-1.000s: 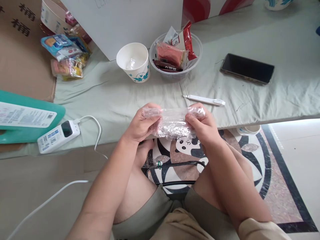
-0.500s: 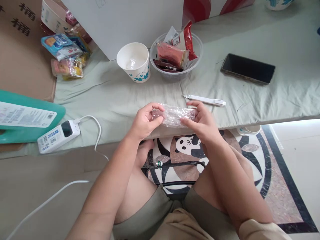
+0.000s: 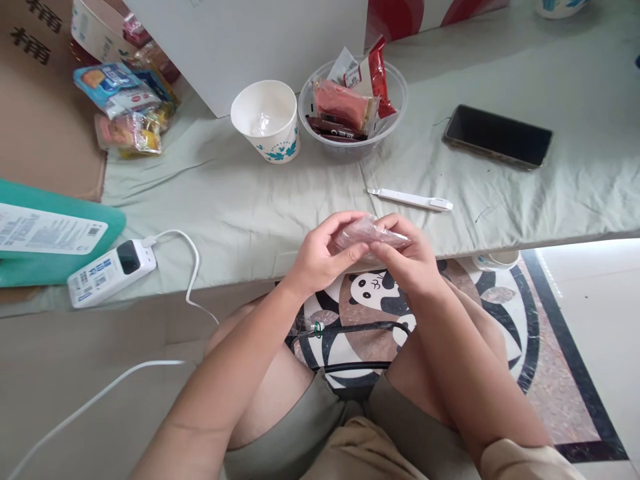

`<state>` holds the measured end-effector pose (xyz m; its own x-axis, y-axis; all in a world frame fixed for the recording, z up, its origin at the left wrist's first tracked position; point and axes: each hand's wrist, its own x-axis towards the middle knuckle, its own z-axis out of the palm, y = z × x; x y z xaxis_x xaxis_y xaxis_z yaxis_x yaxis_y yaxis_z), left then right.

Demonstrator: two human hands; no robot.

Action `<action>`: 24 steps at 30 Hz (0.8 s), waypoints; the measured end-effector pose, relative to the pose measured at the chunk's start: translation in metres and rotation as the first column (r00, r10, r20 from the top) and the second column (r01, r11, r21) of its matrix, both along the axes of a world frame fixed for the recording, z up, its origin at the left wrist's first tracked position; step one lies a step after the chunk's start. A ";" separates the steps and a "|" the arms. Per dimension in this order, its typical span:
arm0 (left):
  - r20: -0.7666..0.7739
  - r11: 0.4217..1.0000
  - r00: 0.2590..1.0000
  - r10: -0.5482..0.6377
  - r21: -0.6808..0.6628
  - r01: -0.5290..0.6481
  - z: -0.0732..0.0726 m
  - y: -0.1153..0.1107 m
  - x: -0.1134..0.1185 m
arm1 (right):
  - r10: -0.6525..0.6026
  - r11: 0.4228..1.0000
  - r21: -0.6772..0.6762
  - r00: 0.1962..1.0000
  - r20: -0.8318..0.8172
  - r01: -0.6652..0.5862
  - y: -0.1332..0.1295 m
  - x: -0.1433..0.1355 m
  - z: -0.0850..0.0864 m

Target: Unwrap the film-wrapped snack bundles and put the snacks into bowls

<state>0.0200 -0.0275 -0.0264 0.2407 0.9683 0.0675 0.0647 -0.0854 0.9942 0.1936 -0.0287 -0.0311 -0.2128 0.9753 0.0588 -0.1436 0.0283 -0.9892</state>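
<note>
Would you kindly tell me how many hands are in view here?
2: the left hand is at the left side of the crumpled clear plastic, and the right hand is at its right side. No other hands show.

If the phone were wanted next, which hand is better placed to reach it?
Probably the right hand: the phone lies off to the right, farther from the left hand, though both hands hold clear plastic.

Plastic film [image 3: 365, 231]: clear, v. glossy, crinkled. Paper cup [image 3: 273, 137]: matt, smooth. Snack bowl [image 3: 345, 151]: transl. plastic, smooth, slight gloss. Smartphone scrn [image 3: 499, 136]: glossy, blk. Tablecloth [image 3: 240, 213]: matt fabric, wrinkled. Jug [image 3: 60, 230]: grn plastic, smooth. Carton [image 3: 43, 127]: brn cardboard, matt.
</note>
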 end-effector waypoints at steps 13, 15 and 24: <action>0.343 0.968 0.918 0.202 -0.213 -0.133 0.015 0.023 -0.020 | -0.162 0.984 0.099 0.978 0.128 0.150 -0.012 -0.015 -0.001; 0.369 0.926 0.862 0.347 -0.282 -0.252 0.020 0.028 -0.028 | -0.224 0.965 0.183 0.954 0.198 0.188 -0.006 -0.017 0.011; 0.497 0.705 0.528 0.689 -0.629 -0.328 0.039 0.044 -0.058 | -0.358 0.846 0.522 0.610 0.707 -0.109 0.128 -0.102 0.120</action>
